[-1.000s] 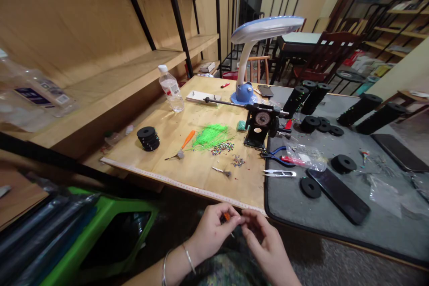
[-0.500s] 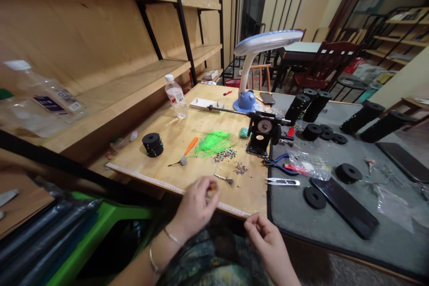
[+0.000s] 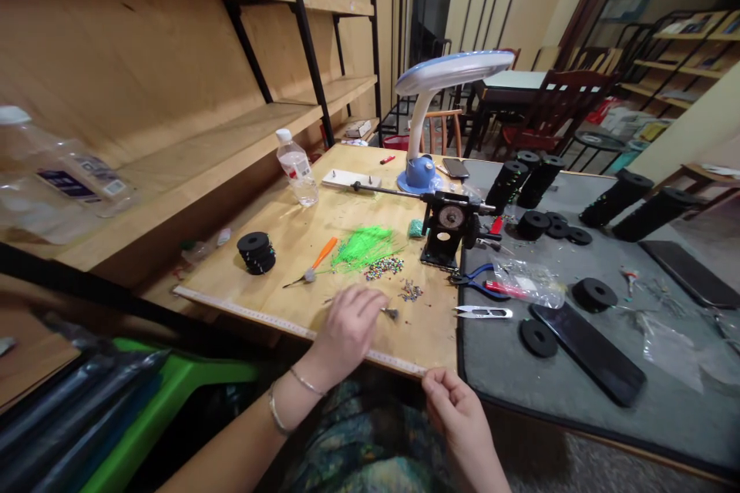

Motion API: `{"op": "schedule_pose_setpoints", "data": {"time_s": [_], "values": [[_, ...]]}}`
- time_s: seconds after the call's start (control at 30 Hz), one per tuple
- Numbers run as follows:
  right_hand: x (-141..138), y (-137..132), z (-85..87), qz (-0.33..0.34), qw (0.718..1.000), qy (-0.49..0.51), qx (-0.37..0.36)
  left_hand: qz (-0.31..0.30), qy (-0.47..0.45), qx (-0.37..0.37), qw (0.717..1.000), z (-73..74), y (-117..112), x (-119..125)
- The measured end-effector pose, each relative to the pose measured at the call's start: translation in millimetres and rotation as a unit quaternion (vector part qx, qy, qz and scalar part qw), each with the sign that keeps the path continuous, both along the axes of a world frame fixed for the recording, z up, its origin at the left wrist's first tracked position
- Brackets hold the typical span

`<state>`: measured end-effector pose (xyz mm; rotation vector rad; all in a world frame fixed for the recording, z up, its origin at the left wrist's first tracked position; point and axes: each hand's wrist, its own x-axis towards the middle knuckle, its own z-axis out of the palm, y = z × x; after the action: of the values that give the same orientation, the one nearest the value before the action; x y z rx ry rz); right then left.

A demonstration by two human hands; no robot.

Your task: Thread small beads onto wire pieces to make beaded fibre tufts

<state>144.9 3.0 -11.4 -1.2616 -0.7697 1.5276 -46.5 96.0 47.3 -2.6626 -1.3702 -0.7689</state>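
My left hand [image 3: 347, 331] is over the front of the wooden table, its fingers bent downward and close together. Its fingertips are hidden, so what they hold does not show. A thin piece with a dark grey tuft [image 3: 391, 313] pokes out by its fingers. My right hand [image 3: 456, 404] is at the table's front edge, thumb and forefinger pinched together; anything between them is too small to make out. Beyond the left hand lie bright green strands [image 3: 364, 248], a pile of multicoloured beads [image 3: 385, 269], small metal bits [image 3: 411, 291] and an orange-handled tool [image 3: 324, 253].
A black winding device [image 3: 445, 227] with a long rod stands before a blue-and-white lamp [image 3: 419, 173]. On the grey mat lie thread snips [image 3: 484, 313], blue pliers [image 3: 477, 277], black foam spools [image 3: 595, 293] and a dark phone [image 3: 590, 354]. A bottle [image 3: 297, 169] stands at back left.
My left hand has moved up and forward over the thin tufted piece, and the orange bit seen at its fingers is out of sight. My right hand stays pinched at the edge.
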Motion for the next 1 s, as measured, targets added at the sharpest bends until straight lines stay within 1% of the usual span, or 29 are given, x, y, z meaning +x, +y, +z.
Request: {"op": "schedule_pose_setpoints", "data": {"time_s": [0.07,0.13,0.23,0.37,0.47,0.53,0.6,0.63,0.67,0.7,0.73,0.8,0.87,0.9,0.93,0.97,1.0], "values": [[0,0,-1.1,-0.002,1.0,0.004,-0.002,-0.034,0.02,-0.04,0.998,-3.7,1,10],[1,-1,-3.1,-0.009,1.0,0.011,-0.003,-0.035,0.041,-0.064,0.997,-9.2,5,17],[1,-3,-7.4,-0.018,1.0,0.019,0.002,-0.035,0.059,-0.078,0.995,-16.5,12,21],[-1,-7,-10.9,-0.02,0.998,0.054,0.005,-0.035,0.053,-0.086,0.994,-21.4,17,20],[-3,-9,-9.3,-0.027,0.996,0.082,0.014,-0.036,0.006,-0.098,0.995,-18.9,15,19],[-4,-10,-6.6,-0.03,0.995,0.087,0.025,-0.037,-0.064,-0.111,0.991,-12.8,9,17],[-4,-11,-3.2,-0.03,0.996,0.079,0.037,-0.034,-0.152,-0.148,0.977,-4.6,-1,17],[-4,-12,-1.4,-0.03,0.996,0.072,0.041,-0.032,-0.196,-0.182,0.963,-0.8,-7,17],[-4,-12,0.5,-0.03,0.997,0.062,0.046,-0.029,-0.236,-0.23,0.944,2.0,-15,18],[-4,-13,2.2,-0.029,0.997,0.051,0.051,-0.025,-0.276,-0.289,0.916,3.4,-23,19],[-5,-13,3.7,-0.026,0.997,0.04,0.054,-0.019,-0.316,-0.352,0.881,3.2,-31,20],[-6,-15,5.8,-0.022,0.998,0.019,0.059,-0.016,-0.39,-0.472,0.79,-2.0,-46,24],[-7,-16,5.9,-0.022,0.998,0.0,0.057,-0.023,-0.449,-0.561,0.695,-11.7,-60,28],[-8,-17,5.2,-0.023,0.998,-0.009,0.053,-0.023,-0.471,-0.59,0.655,-17.2,-66,30],[-10,-18,4.1,-0.024,0.998,-0.016,0.047,-0.019,-0.487,-0.608,0.626,-22.4,-71,32],[-11,-19,2.6,-0.025,0.999,-0.022,0.041,-0.012,-0.497,-0.618,0.609,-27.1,-76,34],[-13,-20,1.0,-0.025,0.999,-0.026,0.036,-0.003,-0.502,-0.622,0.601,-30.9,-80,35]]}}
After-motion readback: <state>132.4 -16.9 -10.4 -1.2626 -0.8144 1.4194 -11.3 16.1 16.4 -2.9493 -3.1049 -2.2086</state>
